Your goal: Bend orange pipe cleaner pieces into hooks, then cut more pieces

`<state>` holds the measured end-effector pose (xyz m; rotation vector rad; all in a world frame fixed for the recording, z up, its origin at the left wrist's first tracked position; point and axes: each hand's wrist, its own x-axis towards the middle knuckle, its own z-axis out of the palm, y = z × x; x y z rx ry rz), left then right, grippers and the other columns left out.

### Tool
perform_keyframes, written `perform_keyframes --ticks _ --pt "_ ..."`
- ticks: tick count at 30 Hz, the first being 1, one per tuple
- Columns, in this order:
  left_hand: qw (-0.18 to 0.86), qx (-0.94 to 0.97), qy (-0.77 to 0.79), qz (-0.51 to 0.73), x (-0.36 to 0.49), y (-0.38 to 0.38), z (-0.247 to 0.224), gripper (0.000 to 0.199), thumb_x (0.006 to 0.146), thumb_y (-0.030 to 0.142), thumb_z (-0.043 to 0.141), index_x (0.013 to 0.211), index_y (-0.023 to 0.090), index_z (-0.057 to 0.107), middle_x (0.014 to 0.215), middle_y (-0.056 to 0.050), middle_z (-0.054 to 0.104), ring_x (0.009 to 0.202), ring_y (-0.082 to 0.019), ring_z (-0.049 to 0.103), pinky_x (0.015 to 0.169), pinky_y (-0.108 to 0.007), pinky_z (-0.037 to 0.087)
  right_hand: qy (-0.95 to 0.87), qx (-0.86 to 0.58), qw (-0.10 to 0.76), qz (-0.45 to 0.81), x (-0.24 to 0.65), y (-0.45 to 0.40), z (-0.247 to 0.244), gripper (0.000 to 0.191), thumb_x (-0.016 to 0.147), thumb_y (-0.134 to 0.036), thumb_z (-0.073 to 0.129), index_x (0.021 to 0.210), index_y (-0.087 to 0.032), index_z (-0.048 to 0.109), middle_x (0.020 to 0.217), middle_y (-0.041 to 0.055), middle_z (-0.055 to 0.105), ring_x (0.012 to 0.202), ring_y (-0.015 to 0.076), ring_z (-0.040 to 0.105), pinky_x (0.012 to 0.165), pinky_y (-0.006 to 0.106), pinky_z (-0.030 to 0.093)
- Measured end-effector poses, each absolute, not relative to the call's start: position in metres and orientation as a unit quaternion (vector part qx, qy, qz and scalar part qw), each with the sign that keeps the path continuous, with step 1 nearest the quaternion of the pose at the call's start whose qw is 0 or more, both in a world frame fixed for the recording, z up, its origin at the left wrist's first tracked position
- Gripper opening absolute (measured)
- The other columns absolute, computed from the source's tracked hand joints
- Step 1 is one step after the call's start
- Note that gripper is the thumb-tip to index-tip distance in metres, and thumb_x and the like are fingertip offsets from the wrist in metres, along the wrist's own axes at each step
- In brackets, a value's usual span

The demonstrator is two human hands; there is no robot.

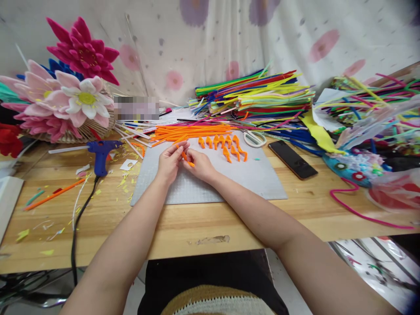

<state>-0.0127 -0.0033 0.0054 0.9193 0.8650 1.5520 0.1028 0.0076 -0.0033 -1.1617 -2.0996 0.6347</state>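
Head — left grip (169, 162) and right grip (199, 165) pinch one orange pipe cleaner (182, 153) — about nine bent pieces (222, 141) nearby

I see the left hand (169, 160) and the right hand (198, 165) close together over the left part of the grey mat (260, 181). Between the forearms (141, 223), the near side of the mat and the front of the worktop (203, 224) leave wide free room. To the right, a low passage exists in front of the bent orange pieces (226, 151), but just beyond the mat lies the phone (293, 159). Behind the hands, the orange stems (193, 131) and a high pile of coloured stems (265, 96) close the way. To the left, the blue glue gun (101, 155) and its black cable (74, 249) are obstacles; farther back, tall flowers (83, 98) also block.
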Motion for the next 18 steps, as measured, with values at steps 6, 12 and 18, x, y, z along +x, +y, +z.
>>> perform_keyframes --ticks 6,12,18 --pt "0.538 0.33 0.356 0.689 -0.017 0.0 0.007 0.011 0.07 0.012 0.062 0.079 0.014 0.067 0.097 -0.009 0.069 0.107 -0.02 0.058 0.098 -0.036 0.042 -0.787 -0.444 0.315 0.291 0.107 0.011 -0.004 0.02 0.076 -0.039 0.053 0.076 -0.019 0.048 0.069 -0.0024 0.054 0.059 0.0101 0.043 0.056 0.022 0.029" --pt "0.501 0.234 0.388 0.738 -0.036 0.012 0.006 0.012 0.075 0.006 0.055 0.075 0.014 0.064 0.096 -0.007 0.068 0.103 -0.015 0.061 0.094 -0.026 0.046 -0.797 -0.43 0.3 0.299 0.11 0.008 -0.003 0.014 0.083 -0.031 0.044 0.078 -0.02 0.051 0.066 -0.0032 0.056 0.06 0.0106 0.047 0.059 0.021 0.031" --pt "0.477 0.199 0.388 0.763 -0.054 0.019 0.002 0.016 0.079 0.007 0.052 0.074 0.015 0.064 0.093 -0.005 0.069 0.103 -0.013 0.06 0.09 -0.022 0.049 -0.824 -0.408 0.281 0.276 0.112 0.006 -0.004 0.019 0.08 -0.038 0.05 0.079 -0.019 0.055 0.07 -0.0015 0.057 0.061 0.0102 0.047 0.059 0.022 0.032"
